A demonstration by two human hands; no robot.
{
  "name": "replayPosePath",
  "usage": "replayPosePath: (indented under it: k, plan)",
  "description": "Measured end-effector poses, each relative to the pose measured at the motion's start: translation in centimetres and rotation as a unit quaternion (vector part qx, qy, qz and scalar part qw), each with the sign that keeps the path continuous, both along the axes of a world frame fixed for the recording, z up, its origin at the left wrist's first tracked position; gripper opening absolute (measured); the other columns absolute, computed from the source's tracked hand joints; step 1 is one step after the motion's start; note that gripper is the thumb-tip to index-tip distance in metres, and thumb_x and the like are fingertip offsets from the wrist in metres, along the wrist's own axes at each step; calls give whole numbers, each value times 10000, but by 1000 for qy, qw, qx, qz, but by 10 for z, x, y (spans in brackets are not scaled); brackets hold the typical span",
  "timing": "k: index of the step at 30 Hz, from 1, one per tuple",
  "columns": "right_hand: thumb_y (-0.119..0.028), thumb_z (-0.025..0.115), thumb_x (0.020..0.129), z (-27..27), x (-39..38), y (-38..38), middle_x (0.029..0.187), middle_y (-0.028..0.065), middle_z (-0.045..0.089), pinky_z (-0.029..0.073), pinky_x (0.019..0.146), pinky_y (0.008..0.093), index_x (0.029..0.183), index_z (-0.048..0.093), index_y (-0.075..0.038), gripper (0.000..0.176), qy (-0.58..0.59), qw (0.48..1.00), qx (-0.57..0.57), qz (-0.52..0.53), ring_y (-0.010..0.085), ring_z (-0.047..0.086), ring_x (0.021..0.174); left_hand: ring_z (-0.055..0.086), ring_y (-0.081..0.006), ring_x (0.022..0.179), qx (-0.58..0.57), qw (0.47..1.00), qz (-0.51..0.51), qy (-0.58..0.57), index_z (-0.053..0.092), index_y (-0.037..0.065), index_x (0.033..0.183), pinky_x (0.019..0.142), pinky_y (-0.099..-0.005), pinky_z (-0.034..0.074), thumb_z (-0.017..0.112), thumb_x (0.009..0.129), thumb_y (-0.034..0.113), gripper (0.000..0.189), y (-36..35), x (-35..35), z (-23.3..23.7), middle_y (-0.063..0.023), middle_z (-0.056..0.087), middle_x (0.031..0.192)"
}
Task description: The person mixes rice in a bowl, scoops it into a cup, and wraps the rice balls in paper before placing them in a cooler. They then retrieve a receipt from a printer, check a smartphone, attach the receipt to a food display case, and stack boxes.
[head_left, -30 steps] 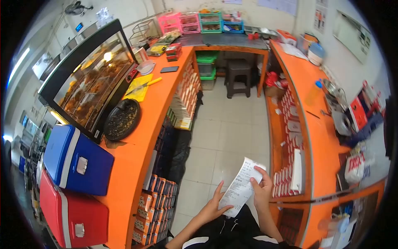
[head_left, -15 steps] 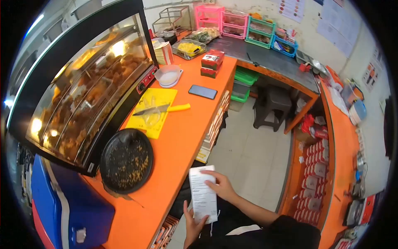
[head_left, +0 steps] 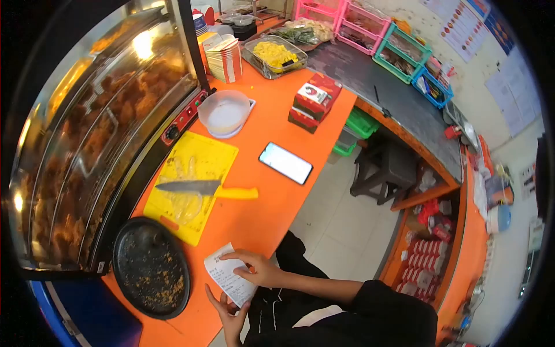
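Note:
A white printed receipt (head_left: 226, 279) is tilted above the orange counter's edge, held between both hands. My right hand (head_left: 257, 270) pinches its upper part, with the fingers across the print. At the lower corner my left hand (head_left: 230, 315) grips the paper with the thumb, its other fingers spread. Close by lies a round black tray (head_left: 151, 269) with crumbs. Above it a yellow cutting board (head_left: 191, 185) bears a knife with a yellow handle (head_left: 237, 193) and clear plastic gloves. A phone (head_left: 286, 163) with a lit screen lies to the right of the board.
A glass display case (head_left: 110, 127) of fried food stands at the left. Two stacked red boxes (head_left: 315, 103), a clear bowl (head_left: 225, 113) and a tray of yellow pieces (head_left: 274, 56) are on the counter (head_left: 260, 220). A dark stool (head_left: 384, 170) stands under the far bench.
The view has shifted closer to the counter. Both hands have moved left with the receipt, which now tilts and looks partly folded. The phone's screen has turned from dark to bright.

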State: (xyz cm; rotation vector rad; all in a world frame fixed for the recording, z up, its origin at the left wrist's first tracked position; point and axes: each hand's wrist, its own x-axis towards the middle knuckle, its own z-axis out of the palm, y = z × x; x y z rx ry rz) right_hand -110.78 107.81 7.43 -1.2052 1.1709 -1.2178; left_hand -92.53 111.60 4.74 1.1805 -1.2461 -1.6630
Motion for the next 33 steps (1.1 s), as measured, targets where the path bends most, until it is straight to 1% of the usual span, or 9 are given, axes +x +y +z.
replayPosePath:
  k: [3, 4, 5, 8, 10, 13, 16, 22, 33]
  plan:
    - [-16, 526, 797, -35, -54, -25, 1124, 66, 504, 430, 691, 229, 1135, 495, -57, 342, -120, 992, 35, -6, 128, 526, 872, 558, -218, 909, -19, 996, -41, -71, -143, 140, 1330, 692, -271, 479, 635, 667, -70, 1044, -31, -65, -10, -181, 382, 1205]
    - [-61, 547, 802, -32, -79, -31, 1116, 66, 510, 435, 678, 235, 1124, 503, -60, 325, -124, 989, 81, -16, 125, 529, 862, 547, -200, 916, 10, 999, -6, -39, 34, 104, 1350, 662, -250, 478, 629, 670, -75, 921, -36, -93, -7, -153, 362, 1224]
    - [-77, 562, 795, -35, -105, -37, 1098, 69, 517, 435, 680, 242, 1114, 507, -54, 324, -61, 993, 95, -21, 129, 530, 864, 547, -200, 916, 26, 999, 1, -44, 34, 104, 1350, 662, -250, 478, 629, 670, -75, 921, -41, -110, -8, -153, 362, 1224]
    - [-122, 610, 764, -70, -180, -39, 993, 75, 548, 429, 671, 249, 1056, 535, -38, 313, 112, 984, 6, -138, 142, 538, 826, 522, -191, 958, -25, 983, -109, -149, 375, 43, 1245, 648, -231, 476, 596, 666, -109, 637, -45, -143, -8, -128, 357, 1225]
    - [-217, 660, 715, -93, -229, -40, 1021, 92, 506, 396, 750, 305, 1102, 490, -43, 457, 252, 931, 54, -257, 199, 496, 924, 522, -194, 964, 14, 987, -67, -146, 359, 48, 1257, 658, -232, 479, 586, 666, -115, 653, -41, -156, -4, -127, 350, 1229]
    - [-299, 710, 635, -81, -266, -54, 1125, 118, 420, 309, 846, 401, 1181, 398, -55, 674, 433, 871, 108, -205, 255, 392, 1045, 525, -204, 970, 77, 987, 15, -139, 331, 52, 1276, 696, -238, 488, 568, 665, -127, 680, -34, -165, -6, -120, 326, 1243]
    - [-349, 727, 588, -90, -255, -56, 1184, 147, 328, 225, 882, 467, 1240, 305, -64, 827, 510, 843, 113, -128, 302, 299, 1103, 526, -205, 974, 73, 983, 104, -135, 308, 32, 1282, 738, -255, 490, 556, 661, -136, 689, -38, -174, -1, -113, 311, 1242]
    - [-386, 701, 614, -98, -212, -52, 1138, 183, 328, 221, 870, 463, 1230, 322, -66, 791, 454, 859, 129, -199, 318, 303, 1087, 541, -197, 946, 27, 976, 170, -133, 314, 31, 1279, 738, -246, 487, 543, 659, -140, 683, -34, -186, -2, -104, 337, 1201]
    - [-438, 680, 632, -99, -214, -47, 1135, 182, 318, 225, 851, 438, 1208, 381, -89, 736, 507, 846, 90, -136, 310, 310, 1054, 547, -198, 930, 23, 962, 195, -190, 327, 35, 1277, 706, -231, 488, 543, 669, -127, 666, -5, -185, -3, -120, 353, 1195]
